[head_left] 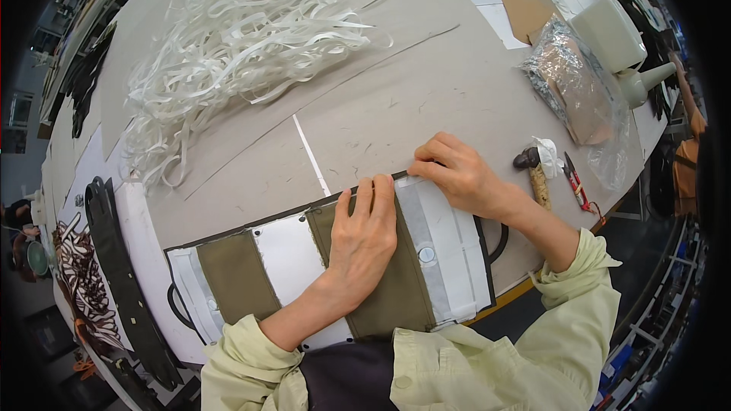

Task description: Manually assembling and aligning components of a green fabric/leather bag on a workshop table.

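Fingers of the left hand [359, 237]: nearly straight, slightly parted, laid on the panel [303, 257]; thumb hidden, can't tell if it clamps. Right hand [457, 175]: fingertips bunched on the panel's far edge, looks pinched.

Panel lies flat on the table [426, 99], slightly slanted, near edge partly behind sleeves.

Handling, judged left to right: left loop handle [177, 307] probably flexes, poor for steering. Left olive band [237, 278] looks like sturdy cloth. White middle strip [283, 247] seems stiffer; right white section [449, 247] smooth, may slip. Overall likely light, bendable, not fragile. Best hold: dark-bound far edge, pinched.

Versus fingers: left olive band well left of both hands; right olive band [397, 289] under left fingers; far edge at right fingertips; right loop handle [501, 243] beyond, near right forearm.
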Demonstrator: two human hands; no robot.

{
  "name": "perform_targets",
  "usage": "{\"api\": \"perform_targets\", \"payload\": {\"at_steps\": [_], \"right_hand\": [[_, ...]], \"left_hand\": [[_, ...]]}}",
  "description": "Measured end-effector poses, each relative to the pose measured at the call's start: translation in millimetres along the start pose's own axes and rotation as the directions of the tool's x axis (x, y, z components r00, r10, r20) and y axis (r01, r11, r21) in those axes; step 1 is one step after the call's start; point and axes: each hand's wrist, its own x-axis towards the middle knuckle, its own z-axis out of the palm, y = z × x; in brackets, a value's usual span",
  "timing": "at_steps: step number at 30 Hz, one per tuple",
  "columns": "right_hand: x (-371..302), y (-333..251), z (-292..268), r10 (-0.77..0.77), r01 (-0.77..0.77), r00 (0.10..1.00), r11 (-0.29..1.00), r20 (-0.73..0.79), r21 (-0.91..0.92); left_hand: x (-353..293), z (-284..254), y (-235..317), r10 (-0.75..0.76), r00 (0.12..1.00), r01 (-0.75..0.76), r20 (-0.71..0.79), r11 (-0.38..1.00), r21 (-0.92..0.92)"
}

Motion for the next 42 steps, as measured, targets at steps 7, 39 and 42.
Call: {"api": "perform_targets", "payload": {"at_steps": [7,39,42], "right_hand": [[-5.5,-1.5,-2.3,0.001,-0.001,1.000,0.999,-0.002,-0.050],[-2.4,-5.5,8.1,0.051,-0.053,0.998,0.989,-0.020,-0.136],[-4.0,-5.2,8.9,0.010,-0.010,1.000,0.989,0.001,-0.147]], "left_hand": [[7.2,-0.7,6.3,0.011,0.997,-0.018,0.078,0.995,0.098],[7.7,10.1,2.7,0.009,1.000,-0.013,-0.030,0.992,-0.129],[8.7,11.6,0.3,-0.003,0.998,-0.007,-0.066,0.988,-0.153]]}}
